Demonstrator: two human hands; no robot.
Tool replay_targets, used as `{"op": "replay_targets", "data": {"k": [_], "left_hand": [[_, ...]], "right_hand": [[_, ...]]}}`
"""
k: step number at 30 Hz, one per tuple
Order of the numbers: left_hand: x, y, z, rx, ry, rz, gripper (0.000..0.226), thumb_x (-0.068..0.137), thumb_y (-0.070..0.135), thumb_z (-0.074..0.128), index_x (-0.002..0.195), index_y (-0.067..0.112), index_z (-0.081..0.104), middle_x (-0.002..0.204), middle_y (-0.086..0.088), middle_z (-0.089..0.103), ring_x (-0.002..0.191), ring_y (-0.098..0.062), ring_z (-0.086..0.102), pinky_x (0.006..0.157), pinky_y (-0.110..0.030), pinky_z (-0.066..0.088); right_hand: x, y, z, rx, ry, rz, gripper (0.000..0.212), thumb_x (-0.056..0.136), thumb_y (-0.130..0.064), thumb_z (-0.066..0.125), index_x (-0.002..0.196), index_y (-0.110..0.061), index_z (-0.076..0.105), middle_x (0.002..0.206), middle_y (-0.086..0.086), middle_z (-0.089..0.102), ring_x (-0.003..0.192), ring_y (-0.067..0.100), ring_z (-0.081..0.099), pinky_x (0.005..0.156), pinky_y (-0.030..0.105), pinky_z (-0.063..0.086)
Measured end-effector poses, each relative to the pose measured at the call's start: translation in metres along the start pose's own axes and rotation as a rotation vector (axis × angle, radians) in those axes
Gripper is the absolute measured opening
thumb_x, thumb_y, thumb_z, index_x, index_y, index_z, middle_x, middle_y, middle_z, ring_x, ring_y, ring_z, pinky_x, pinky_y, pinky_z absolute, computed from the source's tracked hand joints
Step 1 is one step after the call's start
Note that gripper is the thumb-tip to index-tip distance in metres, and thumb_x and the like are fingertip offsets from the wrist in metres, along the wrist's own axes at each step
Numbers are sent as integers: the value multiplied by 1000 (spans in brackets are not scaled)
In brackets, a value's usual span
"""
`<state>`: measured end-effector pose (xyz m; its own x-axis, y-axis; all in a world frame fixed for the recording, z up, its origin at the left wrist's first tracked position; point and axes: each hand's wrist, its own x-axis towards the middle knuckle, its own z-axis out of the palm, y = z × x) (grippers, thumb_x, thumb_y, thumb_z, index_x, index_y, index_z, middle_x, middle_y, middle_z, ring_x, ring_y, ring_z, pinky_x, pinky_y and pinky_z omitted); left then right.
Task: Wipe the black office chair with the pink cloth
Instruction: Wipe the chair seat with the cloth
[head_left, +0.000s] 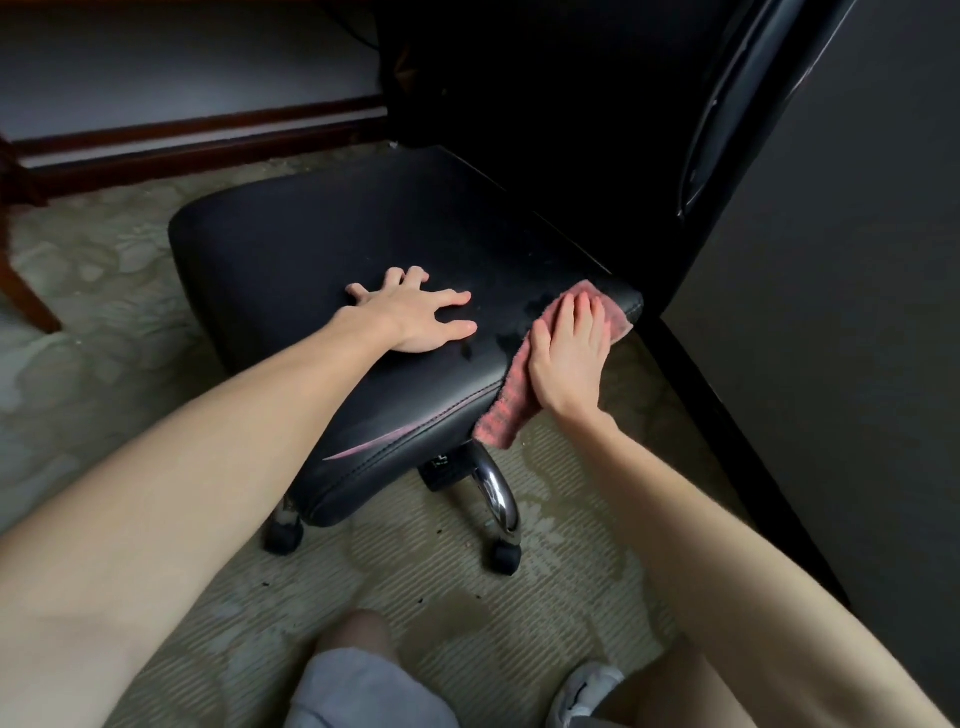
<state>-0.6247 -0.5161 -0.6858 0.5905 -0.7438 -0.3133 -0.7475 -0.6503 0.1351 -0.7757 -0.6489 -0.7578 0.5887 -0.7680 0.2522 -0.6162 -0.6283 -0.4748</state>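
The black office chair (311, 249) fills the middle of the head view, its padded seat facing me and its glossy backrest (727, 104) rising at the upper right. My left hand (421, 314) lies flat on the seat with fingers spread, holding nothing. My right hand (569, 353) presses the pink cloth (506, 410) against the seat's near right corner, fingers flat on top. The cloth's lower end hangs over the seat edge. Wet streaks show on the seat between my two hands.
A chrome base leg (496, 488) and black castors (283, 535) stand on patterned beige carpet (104, 291). A dark cabinet panel (831, 312) rises close on the right. Wooden furniture legs (26, 291) and a baseboard sit at left. My knee and a white shoe (582, 691) are below.
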Motion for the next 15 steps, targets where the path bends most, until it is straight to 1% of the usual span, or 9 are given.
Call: {"op": "replay_targets", "data": {"k": [4,7,9,12,15], "left_hand": [[0,-8,1,-1,0,17,59,92,75,32,148,58,24,163,-1,11,149,-23,-1,109,-72,6],[1,-13,2,-9,5,24,59,91,76,33,147,60,24,164,2,9,150,-22,-3,111,-71,4],[2,-14,3,-22,13,21,59,90,76,34,146,60,25,164,3,8,151,-21,-5,111,-70,3],[4,-10,5,-48,18,8,58,90,76,36,146,61,26,165,4,5,151,-20,-8,111,-70,-1],[6,-2,6,-47,31,-14,59,90,76,36,146,59,26,164,1,6,150,-22,-7,110,-71,0]], "right_hand": [[-39,-17,5,10,-5,-129,69,96,-44,16,151,-5,27,160,16,19,149,30,8,121,42,-2],[-19,-8,0,-101,8,-180,68,97,-42,13,149,-2,30,157,18,27,148,29,18,122,40,4],[7,1,-4,-138,1,-136,63,100,-37,18,150,0,28,158,18,25,148,27,18,122,38,5],[34,10,-6,-152,-87,-57,60,102,-34,22,154,-4,19,162,14,14,151,24,8,122,37,0],[39,11,-5,-141,-76,-61,57,103,-33,22,154,-7,21,162,11,16,151,22,9,123,38,0]]}}
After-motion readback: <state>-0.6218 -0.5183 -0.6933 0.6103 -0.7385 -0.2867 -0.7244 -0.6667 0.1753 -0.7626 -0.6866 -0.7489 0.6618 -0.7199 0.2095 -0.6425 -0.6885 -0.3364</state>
